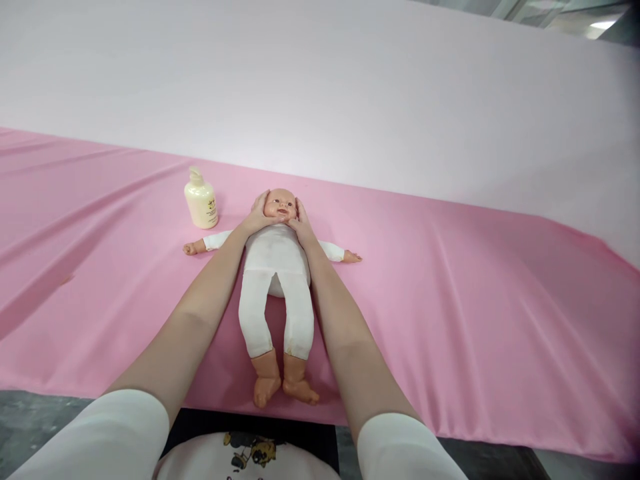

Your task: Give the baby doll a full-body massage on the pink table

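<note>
A baby doll [277,250] lies on its back on the pink cloth, feet towards me and arms stretched out sideways. Its torso and limbs are white, while the head, hands and feet are skin-toned. My left hand [258,212] cups one side of the doll's head, fingers curved up along the cheek and thumb under the chin. On the opposite side, my right hand [303,221] holds the head in the same way. Both thumbs come close together below the doll's mouth. Parts of the fingers are hidden behind the head.
A cream pump bottle [201,203] stands upright left of the doll, just beyond its outstretched arm. Creased pink cloth [450,320] covers the table and hangs at the near edge. Behind it rises a plain white wall or panel [300,87].
</note>
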Available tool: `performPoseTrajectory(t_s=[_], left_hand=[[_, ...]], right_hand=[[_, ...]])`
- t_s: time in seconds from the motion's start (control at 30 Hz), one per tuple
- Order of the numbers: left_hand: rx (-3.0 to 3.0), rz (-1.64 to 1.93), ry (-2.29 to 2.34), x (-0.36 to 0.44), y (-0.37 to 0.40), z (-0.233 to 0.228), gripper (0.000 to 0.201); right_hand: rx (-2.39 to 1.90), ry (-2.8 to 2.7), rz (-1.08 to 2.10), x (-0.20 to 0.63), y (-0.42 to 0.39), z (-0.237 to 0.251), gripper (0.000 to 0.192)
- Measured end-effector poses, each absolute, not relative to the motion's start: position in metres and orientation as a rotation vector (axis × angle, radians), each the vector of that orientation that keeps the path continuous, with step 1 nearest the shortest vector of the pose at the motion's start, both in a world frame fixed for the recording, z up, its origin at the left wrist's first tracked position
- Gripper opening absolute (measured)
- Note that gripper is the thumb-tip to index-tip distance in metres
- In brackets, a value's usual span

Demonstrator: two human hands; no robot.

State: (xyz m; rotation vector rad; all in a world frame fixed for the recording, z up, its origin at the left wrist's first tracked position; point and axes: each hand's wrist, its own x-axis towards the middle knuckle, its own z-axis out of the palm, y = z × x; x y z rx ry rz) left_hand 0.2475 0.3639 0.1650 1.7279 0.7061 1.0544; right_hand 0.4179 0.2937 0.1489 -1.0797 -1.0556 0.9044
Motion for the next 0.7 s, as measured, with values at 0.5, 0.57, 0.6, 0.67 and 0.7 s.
performPoseTrajectory(t_s=[0.5,0.57,0.6,0.67,0.7], left_hand=[[1.740,1.072,0.666,0.248,0.369,0.162,0.126],[1.769,1.063,0.664,0.248,0.372,0.159,0.126],[1.786,1.055,0.665,0.247,0.373,0.158,0.126],[1.819,1.035,0.675,0.247,0.374,0.157,0.125],[1.831,1.024,0.681,0.247,0.375,0.157,0.125]], right_hand=[[-1.100,-1.150,0.911,0.421,0.288,0.149,0.116],[-1.116,-1.165,0.912,0.421,0.287,0.149,0.120],[-1.120,-1.175,0.913,0.421,0.286,0.150,0.123],[-1.121,-1.196,0.921,0.421,0.285,0.151,0.128],[-1.121,-1.207,0.927,0.422,0.284,0.151,0.130]])
